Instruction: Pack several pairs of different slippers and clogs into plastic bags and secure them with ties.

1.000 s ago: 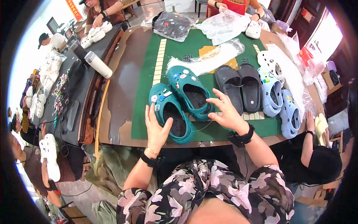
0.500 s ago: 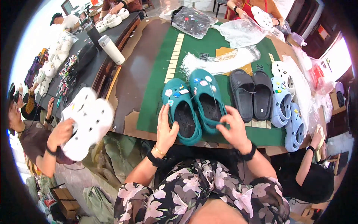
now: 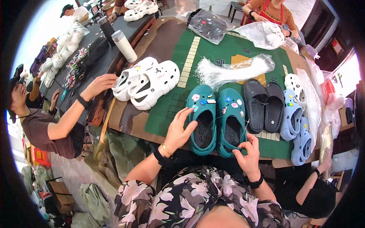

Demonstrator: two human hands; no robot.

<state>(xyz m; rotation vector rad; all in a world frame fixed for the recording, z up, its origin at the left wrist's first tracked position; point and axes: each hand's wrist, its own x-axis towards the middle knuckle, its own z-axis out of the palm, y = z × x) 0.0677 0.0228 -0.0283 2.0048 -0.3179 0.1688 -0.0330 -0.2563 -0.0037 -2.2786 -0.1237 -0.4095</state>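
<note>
A pair of dark green clogs (image 3: 201, 131) with colourful charms stands on the green mat in front of me, toes pointing away. My left hand (image 3: 178, 131) lies along the outer side of the left clog, fingers apart. At the heel of the right clog, thumb and fingers of my right hand (image 3: 248, 154) close on its rear edge. A thin clear tie loops across the pair. Black slides (image 3: 273, 108) rest just to the right, beside light blue clogs (image 3: 291, 121) with charms.
White clogs (image 3: 154, 85) sit at the mat's left edge, a co-worker's hand (image 3: 102, 84) beside them. A bundle of clear ties (image 3: 232, 72) and a bagged dark pair (image 3: 211, 24) lie farther back. Across the table, another person handles a plastic bag (image 3: 262, 34). A white bottle (image 3: 124, 46) stands at left.
The co-worker at left has set the white clogs down on the table and let go. The green clogs now stand side by side, and my right hand has closed at the right heel.
</note>
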